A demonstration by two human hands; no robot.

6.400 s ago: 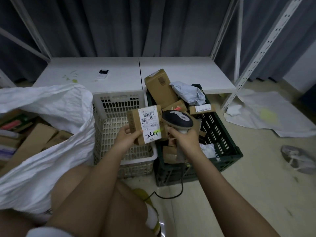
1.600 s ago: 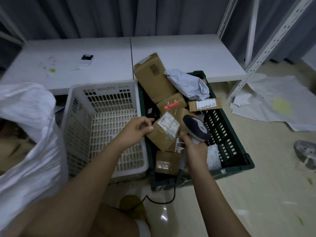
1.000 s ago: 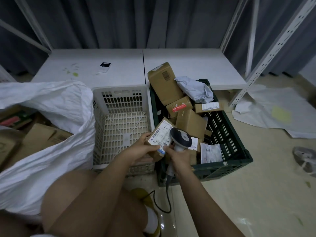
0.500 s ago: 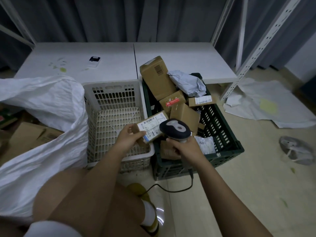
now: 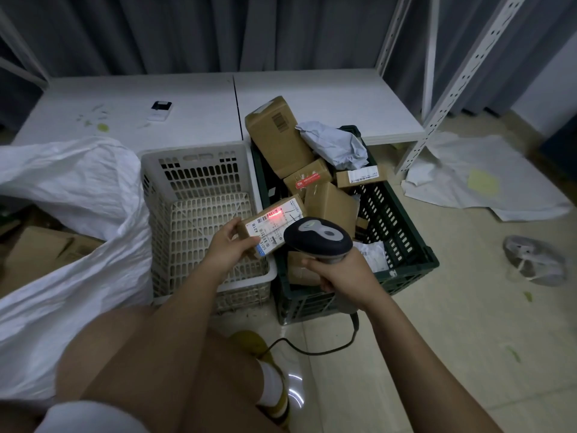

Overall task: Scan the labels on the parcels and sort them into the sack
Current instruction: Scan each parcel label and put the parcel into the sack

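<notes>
Cardboard brown parcel [image 5: 268,228] with white label pinched in left hand [image 5: 229,250] over white plastic basket [image 5: 199,170]; right hand [image 5: 340,276] gripped dark handheld scanner [image 5: 317,240]. Red beam clipped barcode edge: tilt risked misread.

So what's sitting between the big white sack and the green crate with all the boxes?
In the head view, a white plastic basket stands between the white sack and the green crate. Nothing shows inside it.

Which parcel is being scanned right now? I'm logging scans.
The small box held by the left hand over the crates: the scanner's red light falls on its white label. The other boxes lie unlit in the green crate.
</notes>
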